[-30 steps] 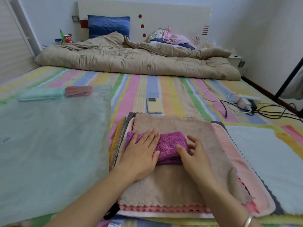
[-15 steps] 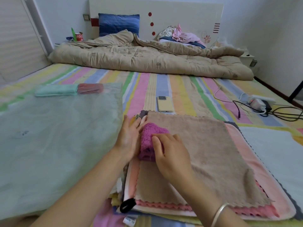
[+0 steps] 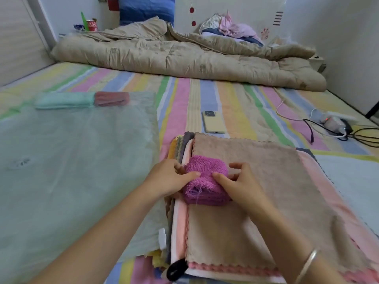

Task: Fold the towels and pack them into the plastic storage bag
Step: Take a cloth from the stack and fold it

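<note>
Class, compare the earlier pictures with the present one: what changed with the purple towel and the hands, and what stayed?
The purple towel was folded narrower and moved left to the left edge of the tan towel. The left hand, earlier flat on it, now grips its left side; the right hand grips its right. The phone and plastic bag stayed put.

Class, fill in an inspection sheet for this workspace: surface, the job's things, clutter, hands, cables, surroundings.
Surface: striped bedsheet under everything.
Job's things: folded purple towel on a stack of flat towels, beige on top; plastic storage bag flat to the left, teal towel and red towel at its far end.
Clutter: phone beyond the stack.
Hands: left hand and right hand grip the purple towel from either side.
Cables: power strip with dark and white leads, far right.
Surroundings: rumpled quilt, blue pillow, clothes pile by the headboard.
</note>
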The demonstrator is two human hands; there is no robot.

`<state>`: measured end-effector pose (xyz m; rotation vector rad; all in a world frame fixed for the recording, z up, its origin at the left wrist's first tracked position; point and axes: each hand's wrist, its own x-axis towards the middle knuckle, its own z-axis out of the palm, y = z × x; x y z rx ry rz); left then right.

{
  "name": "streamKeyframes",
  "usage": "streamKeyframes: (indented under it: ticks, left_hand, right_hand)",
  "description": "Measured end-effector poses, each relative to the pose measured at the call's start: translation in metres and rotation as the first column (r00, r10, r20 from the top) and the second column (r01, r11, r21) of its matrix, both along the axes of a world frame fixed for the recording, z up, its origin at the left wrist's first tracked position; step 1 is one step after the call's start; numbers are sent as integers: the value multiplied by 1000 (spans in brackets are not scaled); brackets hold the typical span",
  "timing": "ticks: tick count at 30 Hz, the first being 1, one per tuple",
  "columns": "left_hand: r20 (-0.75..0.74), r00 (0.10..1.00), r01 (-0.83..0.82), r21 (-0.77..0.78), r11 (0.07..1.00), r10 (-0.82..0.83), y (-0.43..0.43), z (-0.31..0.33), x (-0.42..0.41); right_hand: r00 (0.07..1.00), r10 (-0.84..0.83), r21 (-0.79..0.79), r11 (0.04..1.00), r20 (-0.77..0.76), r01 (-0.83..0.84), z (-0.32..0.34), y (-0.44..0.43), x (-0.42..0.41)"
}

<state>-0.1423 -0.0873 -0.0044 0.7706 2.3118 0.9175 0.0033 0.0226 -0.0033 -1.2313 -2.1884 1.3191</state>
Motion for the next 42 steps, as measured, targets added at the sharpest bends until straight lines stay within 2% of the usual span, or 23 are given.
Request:
streamKeyframes:
  ticks: [2,4,7,9,11,15,18,20,22,23,24,25,26,27,29,31,35,38,40,42]
  left_hand:
    - [-2,999,54,-39,998,-54,3,-1,-5]
    - [30,996,87,-43,995,-86,2,1,-4]
    - [193,978,72,68,995,-84,-3,5,-5]
    - [331,938,67,121,990,-104,-11,10,-11]
    - [441,889,82,122,989,-128,-24,16,-21]
    - [497,853,61,207,976,-158,-75,31,-36]
    - [496,854,40,234,971,-155,-130,34,-54]
    - [480,873,-27,234,972,-91,-165,30,-70]
    - [439,898,-121,194,973,24,-195,17,-87]
    - [406,910,-153,150,977,80,-207,9,-92]
    - [373,920,-167,97,981,120,-217,-1,-96]
    - [357,923,-172,55,984,142,-224,-10,-99]
    - [364,919,-177,36,984,152,-229,-18,-101]
    - [379,912,-183,34,983,156,-231,-23,-103]
    - [409,900,-185,50,981,149,-233,-26,-109]
    - [450,884,-174,65,983,127,-235,-25,-112]
    - [491,865,-160,76,984,102,-235,-22,-109]
    - [612,784,-199,90,976,104,-234,-11,-103]
    - [674,735,-193,106,975,72,-236,-1,-100]
    - [692,721,-146,111,983,29,-243,11,-98]
  right_hand:
    - [998,-38,-268,963,-59,20,-3,-6,-4]
    - [997,-40,-327,945,-71,15,-6,-15,-8]
    - [986,-106,-356,933,-129,54,-6,-25,-13]
    - [960,-185,-486,871,-209,62,-6,-34,-13]
    - [919,-222,-616,787,-325,-28,0,-50,-15]
    - [871,-171,-662,719,-462,-210,5,-103,-34]
    - [885,-132,-676,698,-446,-237,0,-141,-64]
    - [898,-87,-689,674,-432,-267,-5,-168,-85]
    - [925,-20,-646,721,-380,-250,-14,-195,-104]
    - [946,9,-583,786,-323,-206,-20,-208,-112]
    - [967,52,-455,875,-250,-164,-27,-219,-117]
    - [976,127,-258,951,-175,-170,-34,-229,-123]
    - [975,210,-45,976,-77,-214,-39,-237,-127]
    - [963,269,117,956,16,-269,-44,-243,-130]
    - [938,322,289,892,131,-346,-43,-253,-133]
    - [913,333,335,854,236,-398,-36,-259,-135]
    - [827,335,247,844,452,-477,-20,-264,-133]
    - [729,308,283,775,611,-564,-14,-265,-129]
    - [755,248,331,785,607,-524,-20,-264,-131]
    - [829,173,417,799,531,-434,-29,-264,-130]
